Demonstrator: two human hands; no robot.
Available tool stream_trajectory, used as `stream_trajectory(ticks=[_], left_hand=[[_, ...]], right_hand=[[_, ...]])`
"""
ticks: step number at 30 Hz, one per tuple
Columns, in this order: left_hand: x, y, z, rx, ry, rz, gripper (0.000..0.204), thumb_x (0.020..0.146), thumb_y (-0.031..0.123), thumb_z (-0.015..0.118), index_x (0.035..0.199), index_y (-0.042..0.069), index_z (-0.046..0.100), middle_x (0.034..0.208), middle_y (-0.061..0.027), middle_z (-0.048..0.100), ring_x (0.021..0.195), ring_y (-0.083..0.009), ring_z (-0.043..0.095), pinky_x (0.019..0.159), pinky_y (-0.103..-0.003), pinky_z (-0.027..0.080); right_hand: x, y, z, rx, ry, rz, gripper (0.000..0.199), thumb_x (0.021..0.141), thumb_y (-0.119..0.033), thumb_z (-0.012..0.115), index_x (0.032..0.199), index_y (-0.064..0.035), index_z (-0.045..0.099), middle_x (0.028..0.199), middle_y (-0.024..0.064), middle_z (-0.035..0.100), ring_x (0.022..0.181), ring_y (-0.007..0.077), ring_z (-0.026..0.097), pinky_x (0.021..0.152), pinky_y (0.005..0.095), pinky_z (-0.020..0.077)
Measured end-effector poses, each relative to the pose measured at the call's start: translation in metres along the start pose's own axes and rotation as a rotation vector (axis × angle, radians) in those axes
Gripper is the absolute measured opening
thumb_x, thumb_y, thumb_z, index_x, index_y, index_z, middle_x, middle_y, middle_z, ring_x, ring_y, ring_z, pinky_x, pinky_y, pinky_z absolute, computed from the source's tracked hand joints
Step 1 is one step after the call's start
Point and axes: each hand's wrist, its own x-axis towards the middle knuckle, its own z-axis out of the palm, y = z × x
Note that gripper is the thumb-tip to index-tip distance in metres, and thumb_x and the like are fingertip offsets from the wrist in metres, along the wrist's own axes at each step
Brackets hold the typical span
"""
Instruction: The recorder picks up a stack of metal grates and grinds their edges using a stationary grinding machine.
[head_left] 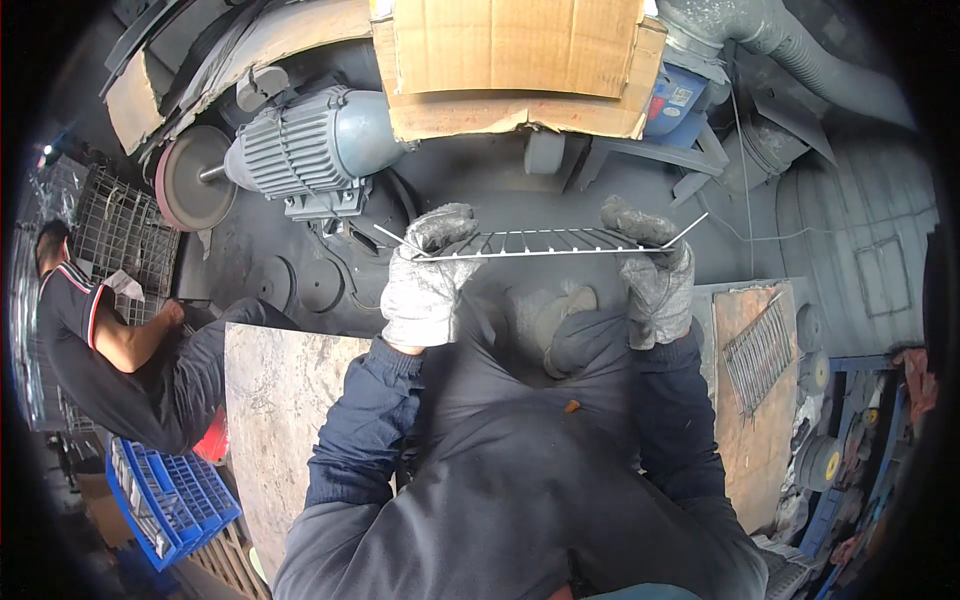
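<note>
A thin metal wire rack (545, 243) with slanting cross wires and upturned ends spans the gap between my hands, seen nearly edge-on above my knees. My left hand (430, 285), in a grey, dirty work glove, is closed round its left end. Its right end is gripped by my right hand (655, 280), gloved the same way. Both thumbs and fingertips are partly hidden by glove folds and the wires. To my right, more wire racks (760, 350) lie piled on a wooden board (745, 455).
Ahead left stands an electric motor (310, 145) with a round wheel (195, 178) on its shaft. Cardboard (515, 45) hangs at the front. A person (120, 350) sits at left, near a blue crate (175, 500). Another board (285, 400) lies beside my left arm.
</note>
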Motion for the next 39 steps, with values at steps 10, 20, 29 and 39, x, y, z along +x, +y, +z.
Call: stream_trajectory(ticks=[10,20,29,39], left_hand=[[0.058,-0.099,-0.005,0.799,-0.069,-0.262,0.03,0.085,0.02,0.08,0.103,0.0,0.066,0.098,-0.0122,0.072,0.088,-0.0257,0.07,0.076,-0.035,0.055],[0.104,-0.178,-0.044,1.065,-0.113,-0.062,0.03,0.087,0.031,0.076,0.084,0.003,0.067,0.072,-0.0146,0.068,0.064,-0.0269,0.066,0.059,-0.039,0.051],[0.105,-0.139,-0.094,0.954,-0.079,-0.539,0.021,0.09,0.026,0.071,0.085,0.006,0.069,0.07,-0.0099,0.068,0.059,-0.0243,0.061,0.054,-0.037,0.046],[0.123,-0.043,-0.087,0.219,-0.073,-0.89,0.032,0.102,0.023,0.057,0.124,0.001,0.064,0.104,-0.007,0.073,0.091,-0.0179,0.07,0.079,-0.032,0.059]], right_hand=[[0.026,0.148,-0.023,0.186,0.213,0.435,0.019,0.089,-0.004,0.073,0.106,0.0002,0.066,0.104,0.0094,0.071,0.093,0.0191,0.068,0.086,0.0325,0.0552],[0.064,0.216,-0.013,0.035,0.254,0.503,0.016,0.088,-0.003,0.075,0.098,-0.0047,0.063,0.086,0.0009,0.064,0.078,0.013,0.06,0.075,0.0285,0.0531],[0.061,0.21,0.057,0.147,0.255,0.737,0.014,0.087,-0.006,0.077,0.095,-0.0064,0.066,0.083,-0.0001,0.065,0.075,0.013,0.06,0.072,0.0282,0.0514],[0.096,0.153,0.039,0.659,-0.036,1.176,0.019,0.097,-0.006,0.064,0.114,0.0019,0.065,0.103,0.0174,0.072,0.093,0.0317,0.071,0.094,0.051,0.0587]])
